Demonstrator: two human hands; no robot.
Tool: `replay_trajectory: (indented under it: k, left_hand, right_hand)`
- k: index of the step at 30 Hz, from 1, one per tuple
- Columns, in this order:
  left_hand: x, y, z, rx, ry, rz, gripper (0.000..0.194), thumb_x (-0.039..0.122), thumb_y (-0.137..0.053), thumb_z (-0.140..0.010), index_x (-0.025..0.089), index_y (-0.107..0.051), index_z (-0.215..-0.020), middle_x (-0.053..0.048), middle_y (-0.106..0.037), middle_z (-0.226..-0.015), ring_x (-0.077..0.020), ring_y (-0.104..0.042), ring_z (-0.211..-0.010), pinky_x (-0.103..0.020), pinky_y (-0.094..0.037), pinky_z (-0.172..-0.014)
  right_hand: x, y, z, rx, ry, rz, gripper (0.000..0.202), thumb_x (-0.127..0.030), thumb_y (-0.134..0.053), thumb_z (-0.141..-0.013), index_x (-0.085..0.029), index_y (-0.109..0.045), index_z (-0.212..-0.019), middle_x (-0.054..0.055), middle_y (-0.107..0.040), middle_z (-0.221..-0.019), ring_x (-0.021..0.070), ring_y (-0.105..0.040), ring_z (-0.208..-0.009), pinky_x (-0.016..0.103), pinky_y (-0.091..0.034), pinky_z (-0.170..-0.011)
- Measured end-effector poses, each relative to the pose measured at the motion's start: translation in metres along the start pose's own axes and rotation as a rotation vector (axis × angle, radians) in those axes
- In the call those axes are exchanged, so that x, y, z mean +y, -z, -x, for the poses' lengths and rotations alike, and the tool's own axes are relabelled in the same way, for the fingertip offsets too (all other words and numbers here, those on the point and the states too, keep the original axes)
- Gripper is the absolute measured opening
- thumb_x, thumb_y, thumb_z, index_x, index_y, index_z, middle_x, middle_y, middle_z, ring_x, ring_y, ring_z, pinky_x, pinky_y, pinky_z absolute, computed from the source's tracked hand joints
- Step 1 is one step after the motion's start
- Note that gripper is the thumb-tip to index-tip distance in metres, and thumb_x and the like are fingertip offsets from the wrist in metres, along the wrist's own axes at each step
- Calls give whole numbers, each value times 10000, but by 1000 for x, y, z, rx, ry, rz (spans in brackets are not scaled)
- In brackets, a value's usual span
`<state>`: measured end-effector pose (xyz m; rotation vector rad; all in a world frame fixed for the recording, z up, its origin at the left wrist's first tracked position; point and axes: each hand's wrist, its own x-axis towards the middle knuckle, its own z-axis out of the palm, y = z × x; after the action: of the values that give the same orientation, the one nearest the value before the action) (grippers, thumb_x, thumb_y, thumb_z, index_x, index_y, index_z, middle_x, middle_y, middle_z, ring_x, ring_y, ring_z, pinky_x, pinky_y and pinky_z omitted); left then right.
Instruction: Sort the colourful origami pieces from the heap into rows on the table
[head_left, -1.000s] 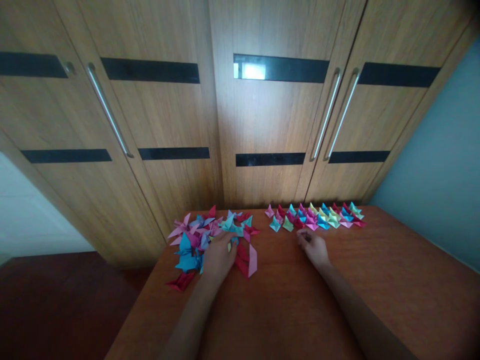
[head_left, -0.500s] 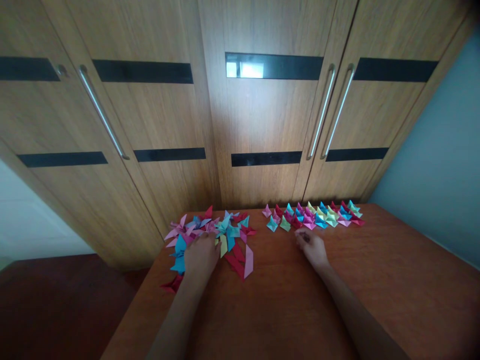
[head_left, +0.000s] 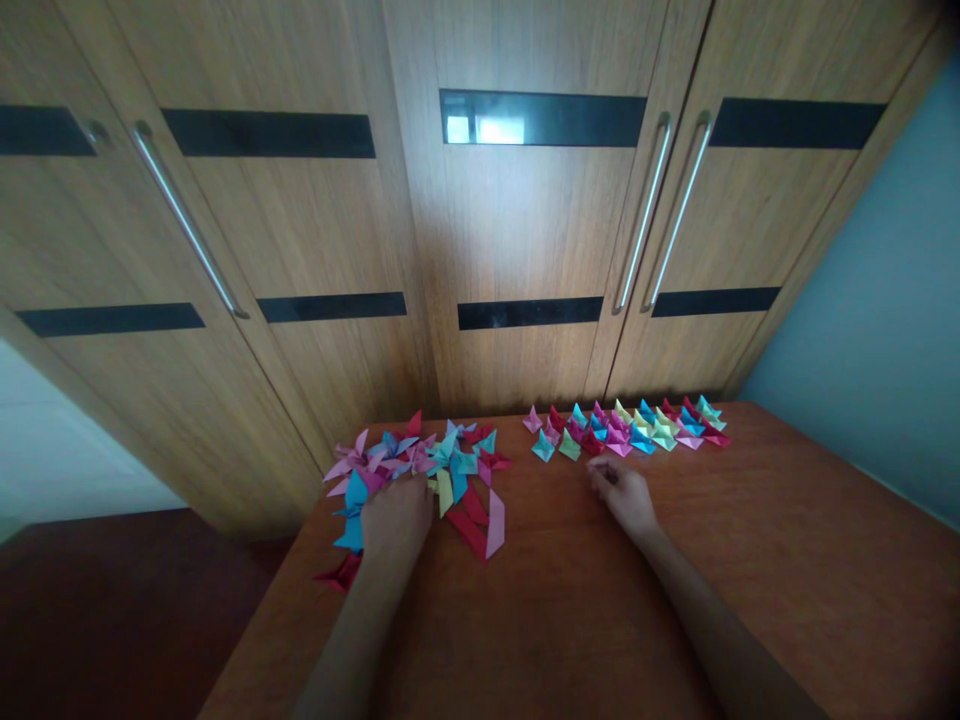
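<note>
My left hand [head_left: 397,518] reaches into a loose pile of folded paper pieces [head_left: 453,460] at the left of the table; its fingertips are hidden among the papers. On the bare wood, my right hand [head_left: 621,490] rests with curled fingers, just in front of rows of small folded paper pieces [head_left: 618,438]. Whether those fingers hold anything is too small to tell. A pink strip [head_left: 496,524] and red strips [head_left: 468,532] lie at the pile's right side. One dark red folded piece [head_left: 342,573] is beside my left wrist.
The brown wooden table [head_left: 555,620] stands against a wooden wardrobe [head_left: 517,230] with long metal handles [head_left: 676,212]. A blue-grey wall [head_left: 877,330] is on the right. Dark red floor [head_left: 135,610] shows past the table's left edge.
My left hand has shifted slightly left and toward me over the pile, with its fingers bent further down. My right hand has hardly moved. The camera view has shifted a little.
</note>
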<state>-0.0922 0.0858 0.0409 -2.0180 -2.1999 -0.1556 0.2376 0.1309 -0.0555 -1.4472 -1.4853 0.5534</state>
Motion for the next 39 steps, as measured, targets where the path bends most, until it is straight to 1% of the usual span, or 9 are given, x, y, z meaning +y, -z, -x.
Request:
replay_trajectory:
  k: [5,7,11,16,20,26,32,36,39]
  left_hand:
    - [-1,6,2,340,-90,413,246,333,-397,-887,188,-595,-898,-75,-621,-967,-203,-602,-880,-280,-466,-728]
    - [3,4,2,383,-158,623,227,338,-415,-886,190,-587,-882,-62,-625,-959,-188,-597,-895,-271,-467,-767]
    - [21,-8,9,219,-267,807,191,320,-439,-883,205,-592,-873,-19,-660,-862,-161,-617,-769,-257,-471,-721]
    - [48,-20,26,38,-487,754,153,231,-450,-876,213,-602,-875,-16,-666,-864,-142,-617,-777,-231,-456,-720]
    - [57,-26,33,-35,-615,681,171,179,-448,-867,225,-611,-888,-16,-668,-891,-140,-616,-808,-224,-455,-727]
    - [59,-30,32,16,-521,700,183,193,-456,-864,227,-624,-929,-31,-675,-894,-152,-617,-804,-253,-466,-744]
    - [67,-34,35,64,-424,923,222,188,-501,-829,229,-622,-1011,-31,-672,-914,-139,-608,-758,-258,-480,-728]
    - [75,-38,36,3,-281,1108,197,207,-552,-789,206,-633,-969,-14,-657,-824,-131,-586,-679,-230,-474,-621]
    - [77,-41,36,-66,-259,1175,127,225,-568,-777,189,-656,-862,-15,-650,-806,-135,-583,-686,-225,-462,-614]
  right_hand:
    - [-4,0,2,-4,3,-80,376,-534,-511,-772,-179,-611,-841,5,-585,-594,158,-548,-554,252,-424,-533]
    - [-7,-1,5,-27,1,-124,403,-551,-511,-771,-172,-611,-863,6,-566,-588,154,-533,-545,253,-420,-520]
    - [-21,-3,14,-95,-19,-227,424,-565,-527,-765,-166,-602,-888,-2,-539,-586,135,-498,-519,250,-412,-496]
    - [-49,-8,30,-313,-43,-358,379,-513,-510,-811,-178,-606,-961,11,-584,-687,109,-502,-547,225,-410,-494]
    - [-56,-14,38,-482,-7,-389,360,-461,-547,-811,-194,-597,-1047,15,-600,-776,106,-525,-612,219,-424,-540]
    - [-57,-18,41,-511,32,-347,330,-476,-536,-815,-194,-648,-946,26,-621,-785,124,-546,-661,223,-427,-570]
    - [-65,-19,43,-513,185,-211,246,-419,-587,-797,-191,-679,-773,15,-579,-696,115,-506,-615,215,-383,-543]
    - [-66,-20,42,-461,187,-260,240,-411,-591,-796,-190,-682,-771,21,-581,-711,122,-518,-631,220,-392,-549]
    - [-67,-19,41,-442,184,-294,235,-402,-591,-798,-187,-682,-770,32,-595,-747,135,-541,-677,232,-412,-586]
